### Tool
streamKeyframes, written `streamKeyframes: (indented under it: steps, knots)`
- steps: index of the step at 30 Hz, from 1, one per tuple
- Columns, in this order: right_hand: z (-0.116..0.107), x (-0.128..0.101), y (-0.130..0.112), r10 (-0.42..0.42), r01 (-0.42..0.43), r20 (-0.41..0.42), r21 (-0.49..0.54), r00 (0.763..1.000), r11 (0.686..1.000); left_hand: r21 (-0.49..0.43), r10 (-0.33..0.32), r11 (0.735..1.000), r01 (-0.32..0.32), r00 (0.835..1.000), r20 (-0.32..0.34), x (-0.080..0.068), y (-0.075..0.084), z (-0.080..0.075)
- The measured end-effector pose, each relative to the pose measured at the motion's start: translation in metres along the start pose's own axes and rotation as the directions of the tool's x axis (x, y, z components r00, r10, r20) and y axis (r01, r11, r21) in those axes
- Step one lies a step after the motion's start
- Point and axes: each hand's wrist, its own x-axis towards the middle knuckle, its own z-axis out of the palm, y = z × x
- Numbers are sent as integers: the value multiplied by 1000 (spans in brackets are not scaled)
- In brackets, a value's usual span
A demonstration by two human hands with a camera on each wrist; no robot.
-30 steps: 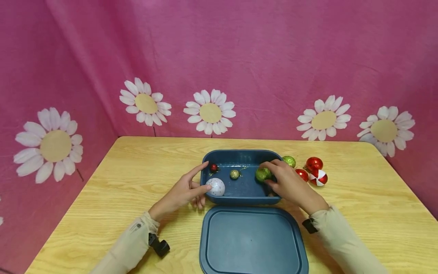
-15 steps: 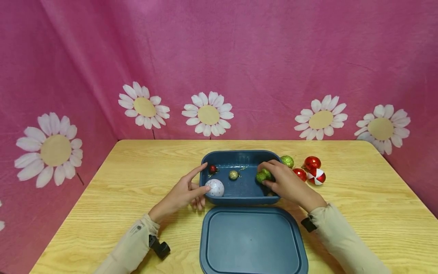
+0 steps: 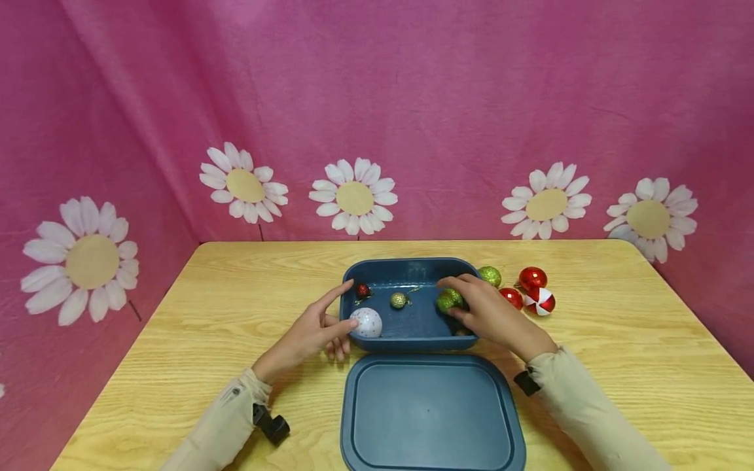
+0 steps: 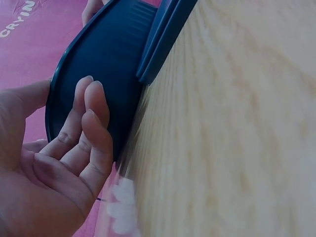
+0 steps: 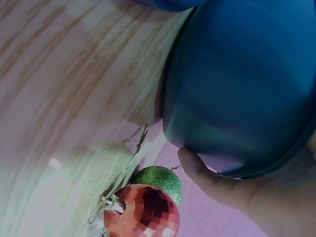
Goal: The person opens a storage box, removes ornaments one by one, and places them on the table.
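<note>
A dark blue rectangular box [image 3: 412,343] stands on the wooden table. My left hand [image 3: 309,335] holds its left end, index fingertip at the rim and thumb over the wall beside a white speckled bauble [image 3: 368,323]. In the left wrist view, bent fingers [image 4: 94,133] lie along the outer wall. Inside the box's right end, my right hand [image 3: 491,314] grips a green glittery bauble [image 3: 449,301], partly covered by the fingers. A small gold bauble [image 3: 398,300] and a small red one [image 3: 362,290] lie in the box; something brownish is half hidden at its front right corner.
Right of the box lie another green bauble [image 3: 489,275], two shiny red ones, including a rear one [image 3: 533,279], and a red-and-white one [image 3: 540,301]. A matching blue lid [image 3: 430,418] lies flat in front of the box. A pink flowered curtain [image 3: 436,118] hangs behind the table.
The scene sits slightly farther left in the head view. Both hands keep their places at the box, and the green bauble's visible outline shifts a little within the right fingers.
</note>
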Motion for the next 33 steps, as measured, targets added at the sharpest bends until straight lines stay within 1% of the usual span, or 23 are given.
streamKeyframes:
  steps: [7,12,19,25,30,33]
  knots:
    - [-3,1,-2,1,-1,3,-41,1000,999,4,9,1000,-9,1000,8,-1,-3,-1]
    - [-11,0,-3,10,-10,-9,-47,1000,999,7,10,1000,-10,1000,7,-2,-3,-1]
    - [-25,-1,-1,-27,22,-90,-51,996,998,1,2,1000,-2,1000,0,0,-3,-2]
    - [-37,-3,5,-20,18,-155,-14,988,1000,1,-3,1000,3,1000,-1,1,-3,-2]
    - [-47,-5,16,-25,27,-244,5,969,1000,-2,-3,1000,3,1000,0,0,-3,-2]
    - [-52,-7,27,-12,12,-291,-2,957,1000,-7,-3,1000,3,1000,-2,0,-2,-2]
